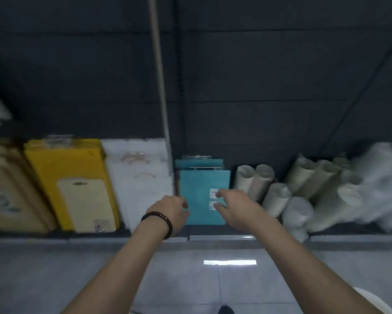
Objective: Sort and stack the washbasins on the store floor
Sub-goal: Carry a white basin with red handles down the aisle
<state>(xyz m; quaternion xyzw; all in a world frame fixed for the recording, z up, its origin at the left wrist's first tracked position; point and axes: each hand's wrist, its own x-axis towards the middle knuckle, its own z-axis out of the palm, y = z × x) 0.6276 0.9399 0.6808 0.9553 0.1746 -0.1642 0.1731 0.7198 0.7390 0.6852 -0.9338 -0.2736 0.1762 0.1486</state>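
Against the dark wall point(269, 75), teal box point(198, 189); left hand point(170, 211) loosely curled, empty, right hand point(235, 208) splayed before it.

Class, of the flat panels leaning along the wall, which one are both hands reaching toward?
The teal panel, right of the white panel. The left hand and right hand are both in front of it; the yellow panel stands farther left.
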